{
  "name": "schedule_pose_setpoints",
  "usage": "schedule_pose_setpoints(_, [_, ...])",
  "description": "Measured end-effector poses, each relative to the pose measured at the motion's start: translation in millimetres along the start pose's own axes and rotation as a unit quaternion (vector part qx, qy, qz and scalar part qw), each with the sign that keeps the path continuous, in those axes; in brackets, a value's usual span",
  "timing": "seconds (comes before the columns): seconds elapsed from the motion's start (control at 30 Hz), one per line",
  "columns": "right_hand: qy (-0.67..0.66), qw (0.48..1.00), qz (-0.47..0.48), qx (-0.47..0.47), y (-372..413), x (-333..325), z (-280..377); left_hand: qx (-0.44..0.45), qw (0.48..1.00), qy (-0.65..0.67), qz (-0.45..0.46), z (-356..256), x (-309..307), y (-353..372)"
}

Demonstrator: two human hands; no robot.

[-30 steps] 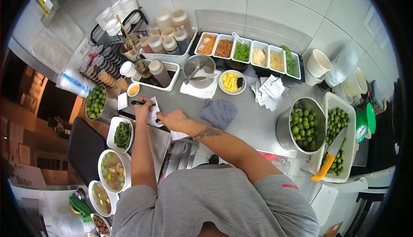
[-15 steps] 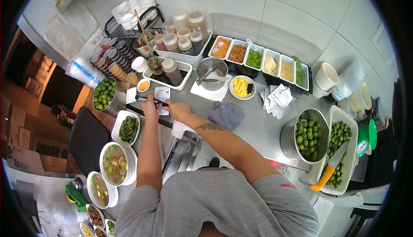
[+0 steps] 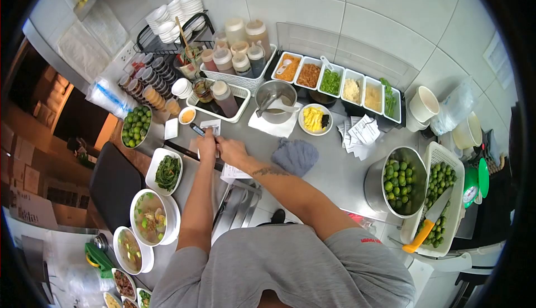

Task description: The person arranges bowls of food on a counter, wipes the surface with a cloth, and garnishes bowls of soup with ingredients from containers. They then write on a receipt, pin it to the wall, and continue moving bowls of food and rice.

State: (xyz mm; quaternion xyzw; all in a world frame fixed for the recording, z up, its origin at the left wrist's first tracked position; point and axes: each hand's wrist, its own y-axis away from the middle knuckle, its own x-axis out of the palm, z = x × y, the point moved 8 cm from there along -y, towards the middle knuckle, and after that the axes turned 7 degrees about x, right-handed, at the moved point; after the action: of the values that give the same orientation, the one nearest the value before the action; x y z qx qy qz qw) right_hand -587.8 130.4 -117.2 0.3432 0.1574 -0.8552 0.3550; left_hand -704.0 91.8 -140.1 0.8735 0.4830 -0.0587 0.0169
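My left hand point(image 3: 207, 145) is closed around a black marker pen point(image 3: 197, 129), whose upper end sticks out toward the upper left. Against it, my right hand point(image 3: 231, 150) is closed at the pen's other end, which the fingers hide. A small printed slip point(image 3: 211, 125) lies on the steel counter just beyond the hands. Another printed slip point(image 3: 237, 172) hangs at the counter edge below my right wrist. A white dish of cooked greens point(image 3: 166, 172) stands left of my left forearm.
Two bowls of soup point(image 3: 134, 218) point(image 3: 116, 246) stand at lower left. A grey cloth point(image 3: 295, 156), a metal pot point(image 3: 291, 93) and a plate of yellow pieces point(image 3: 301, 121) are ahead. At right, an orange-handled knife point(image 3: 427, 225) rests on a basket of green citrus point(image 3: 456, 188).
The marker pen has turned from nearly level to a steeper slant. Both hands have drawn closer together and slightly toward me, and the pen's right end is now hidden.
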Motion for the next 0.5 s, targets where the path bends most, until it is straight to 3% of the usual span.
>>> schedule_pose_setpoints(0.07, [-0.017, 1.0, 0.006, 0.0, -2, 3, -3, 0.011, 0.999, -0.024, 0.031, 1, 5, -2])
schedule_pose_setpoints(0.17, [0.0, 0.999, 0.032, -0.03, -3, 1, -5, 0.041, 0.974, -0.219, 0.045, -16, -7, -13])
schedule_pose_setpoints(0.2, [0.024, 0.998, 0.044, -0.046, 1, 1, 0, 0.04, 0.962, -0.269, 0.0, 0, -23, -32])
schedule_pose_setpoints(0.3, [0.123, 0.986, 0.104, -0.043, 8, 6, 10, 0.185, 0.852, -0.489, -0.026, -17, -31, -25])
schedule_pose_setpoints(0.33, [0.115, 0.988, 0.074, -0.074, 10, 7, 11, 0.235, 0.804, -0.546, -0.014, -13, -26, -17])
schedule_pose_setpoints(0.4, [0.096, 0.985, 0.013, -0.14, 7, 17, 6, 0.155, 0.859, -0.488, 0.005, -14, -27, -4])
schedule_pose_setpoints(0.5, [0.038, 0.988, -0.059, -0.14, 24, -9, 0, 0.1, 0.877, -0.47, 0.014, -19, -33, -12])
